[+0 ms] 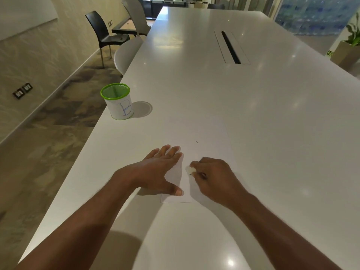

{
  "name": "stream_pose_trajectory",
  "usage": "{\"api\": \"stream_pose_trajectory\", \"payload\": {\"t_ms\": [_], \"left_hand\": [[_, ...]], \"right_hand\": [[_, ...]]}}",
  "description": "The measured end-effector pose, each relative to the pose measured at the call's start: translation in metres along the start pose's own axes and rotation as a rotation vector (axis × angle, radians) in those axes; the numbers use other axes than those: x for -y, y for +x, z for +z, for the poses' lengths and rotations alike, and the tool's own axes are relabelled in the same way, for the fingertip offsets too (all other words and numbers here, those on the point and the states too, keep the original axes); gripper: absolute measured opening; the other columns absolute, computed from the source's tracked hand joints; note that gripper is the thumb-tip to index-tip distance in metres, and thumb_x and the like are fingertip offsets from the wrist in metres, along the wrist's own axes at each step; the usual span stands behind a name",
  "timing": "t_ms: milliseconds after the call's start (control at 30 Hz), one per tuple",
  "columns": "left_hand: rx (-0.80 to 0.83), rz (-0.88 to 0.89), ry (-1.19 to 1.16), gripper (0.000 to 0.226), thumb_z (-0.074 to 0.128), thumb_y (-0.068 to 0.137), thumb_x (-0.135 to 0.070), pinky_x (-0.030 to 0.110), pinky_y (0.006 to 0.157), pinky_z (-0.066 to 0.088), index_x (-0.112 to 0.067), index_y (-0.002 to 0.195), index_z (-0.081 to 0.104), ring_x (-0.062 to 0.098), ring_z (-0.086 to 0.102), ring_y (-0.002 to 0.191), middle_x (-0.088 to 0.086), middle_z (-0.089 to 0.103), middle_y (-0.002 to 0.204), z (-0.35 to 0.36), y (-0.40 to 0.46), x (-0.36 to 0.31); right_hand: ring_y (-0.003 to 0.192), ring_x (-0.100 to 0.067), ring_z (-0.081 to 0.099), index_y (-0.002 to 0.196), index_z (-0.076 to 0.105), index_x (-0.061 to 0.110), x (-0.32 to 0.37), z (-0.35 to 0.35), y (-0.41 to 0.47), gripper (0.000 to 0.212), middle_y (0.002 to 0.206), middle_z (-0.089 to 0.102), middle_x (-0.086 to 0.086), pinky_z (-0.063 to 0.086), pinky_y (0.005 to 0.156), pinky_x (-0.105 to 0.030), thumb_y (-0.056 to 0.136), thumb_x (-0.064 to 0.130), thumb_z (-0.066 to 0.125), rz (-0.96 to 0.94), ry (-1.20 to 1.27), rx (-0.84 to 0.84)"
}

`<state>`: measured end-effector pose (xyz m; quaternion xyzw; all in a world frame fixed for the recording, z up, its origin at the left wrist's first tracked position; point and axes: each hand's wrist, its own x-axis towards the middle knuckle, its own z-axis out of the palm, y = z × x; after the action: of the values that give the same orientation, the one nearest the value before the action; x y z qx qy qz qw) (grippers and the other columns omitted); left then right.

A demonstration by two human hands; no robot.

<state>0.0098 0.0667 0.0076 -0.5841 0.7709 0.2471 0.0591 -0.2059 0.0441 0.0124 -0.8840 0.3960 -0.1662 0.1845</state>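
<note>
A white sheet of paper (206,137) lies flat on the long white table (272,114), and a short dark mark shows near its middle. My left hand (161,168) rests on the sheet's left part with straight fingers and the thumb spread out, pressing it down. Just to the right, my right hand (212,178) has its fingers curled and pinches a small whitish object (190,170) against the paper. I cannot tell what that object is.
A green mesh cup (117,102) wrapped in white paper marked "B" stands near the table's left edge. A cable slot (230,47) runs along the table's far middle. Chairs (106,34) stand on the left side, and a potted plant (350,45) is at the far right.
</note>
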Motion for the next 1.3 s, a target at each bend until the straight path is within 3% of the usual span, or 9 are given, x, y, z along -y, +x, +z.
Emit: {"api": "stream_pose_trajectory", "payload": {"t_ms": [133, 267, 400, 467, 633, 800, 1000, 1167, 1300], "left_hand": [[-0.02, 0.008, -0.044, 0.114, 0.063, 0.08, -0.07, 0.031, 0.118, -0.016, -0.027, 0.159, -0.006, 0.009, -0.03, 0.146, -0.009, -0.021, 0.164, 0.0, -0.001, -0.002], [0.007, -0.005, 0.006, 0.115, 0.059, 0.081, -0.073, 0.033, 0.12, -0.014, -0.025, 0.158, -0.012, 0.01, -0.031, 0.145, -0.009, -0.026, 0.162, -0.001, -0.001, -0.001], [0.009, -0.008, -0.004, 0.116, 0.058, 0.08, -0.075, 0.031, 0.119, -0.016, -0.026, 0.157, -0.013, 0.009, -0.033, 0.144, -0.012, -0.028, 0.161, -0.001, -0.001, 0.0], [0.013, -0.005, 0.003, 0.116, 0.058, 0.081, -0.074, 0.032, 0.119, -0.016, -0.025, 0.157, -0.013, 0.009, -0.032, 0.145, -0.011, -0.028, 0.161, -0.001, -0.001, -0.001], [0.024, -0.007, 0.02, 0.115, 0.057, 0.081, -0.075, 0.035, 0.121, -0.014, -0.024, 0.157, -0.014, 0.01, -0.032, 0.145, -0.01, -0.028, 0.161, -0.002, -0.001, -0.001], [0.018, 0.001, 0.013, 0.116, 0.057, 0.081, -0.075, 0.034, 0.12, -0.015, -0.024, 0.157, -0.014, 0.009, -0.032, 0.145, -0.01, -0.028, 0.161, -0.002, -0.002, 0.0], [0.031, -0.007, 0.037, 0.116, 0.056, 0.081, -0.075, 0.035, 0.121, -0.014, -0.024, 0.157, -0.015, 0.01, -0.033, 0.144, -0.01, -0.029, 0.161, -0.002, 0.0, 0.001], [0.028, -0.002, 0.024, 0.116, 0.056, 0.081, -0.076, 0.036, 0.122, -0.014, -0.024, 0.157, -0.014, 0.01, -0.033, 0.145, -0.009, -0.028, 0.161, -0.002, -0.001, -0.001], [0.033, -0.002, 0.03, 0.116, 0.056, 0.082, -0.075, 0.036, 0.121, -0.014, -0.023, 0.157, -0.015, 0.011, -0.033, 0.145, -0.008, -0.028, 0.161, -0.002, 0.0, -0.001]], "right_hand": [[0.066, -0.002, 0.046, 0.115, 0.068, 0.022, 0.021, 0.013, 0.017, 0.029, 0.075, 0.05, 0.017, 0.03, 0.063, -0.004, 0.089, 0.014, 0.059, -0.043, 0.081, -0.009], [0.066, -0.006, 0.052, 0.097, 0.071, 0.026, 0.004, -0.001, 0.002, 0.02, 0.072, 0.056, 0.011, 0.042, 0.064, -0.018, 0.089, 0.018, 0.055, -0.03, 0.049, 0.06], [0.057, -0.003, 0.048, 0.077, 0.064, 0.026, -0.017, -0.014, -0.017, 0.015, 0.058, 0.044, 0.012, 0.031, 0.056, -0.013, 0.09, 0.023, 0.057, 0.069, -0.004, -0.029], [0.055, -0.006, 0.045, 0.07, 0.055, 0.021, -0.008, -0.007, -0.023, 0.018, 0.058, 0.043, 0.009, 0.029, 0.054, -0.016, 0.088, 0.021, 0.056, 0.06, -0.037, -0.06], [0.059, -0.007, 0.049, 0.089, 0.064, 0.024, 0.014, 0.006, -0.038, 0.012, 0.066, 0.05, 0.01, 0.043, 0.057, -0.021, 0.088, 0.026, 0.052, -0.02, -0.002, 0.057], [0.055, -0.011, 0.049, 0.073, 0.06, 0.018, -0.022, -0.014, -0.022, 0.011, 0.061, 0.049, 0.005, 0.04, 0.053, -0.025, 0.083, 0.02, 0.058, 0.168, -0.113, -0.108], [0.061, -0.01, 0.053, 0.087, 0.065, 0.02, 0.017, 0.003, -0.037, 0.015, 0.071, 0.055, 0.006, 0.048, 0.06, -0.026, 0.088, 0.024, 0.051, -0.018, -0.038, 0.046], [0.057, -0.011, 0.051, 0.076, 0.063, 0.02, -0.026, -0.013, -0.018, 0.008, 0.063, 0.05, 0.006, 0.046, 0.056, -0.027, 0.082, 0.019, 0.057, 0.146, -0.1, -0.122], [0.058, -0.01, 0.05, 0.083, 0.064, 0.019, 0.005, 0.004, -0.025, 0.009, 0.068, 0.052, 0.009, 0.036, 0.053, -0.017, 0.086, 0.02, 0.055, 0.029, -0.089, -0.037]]}}
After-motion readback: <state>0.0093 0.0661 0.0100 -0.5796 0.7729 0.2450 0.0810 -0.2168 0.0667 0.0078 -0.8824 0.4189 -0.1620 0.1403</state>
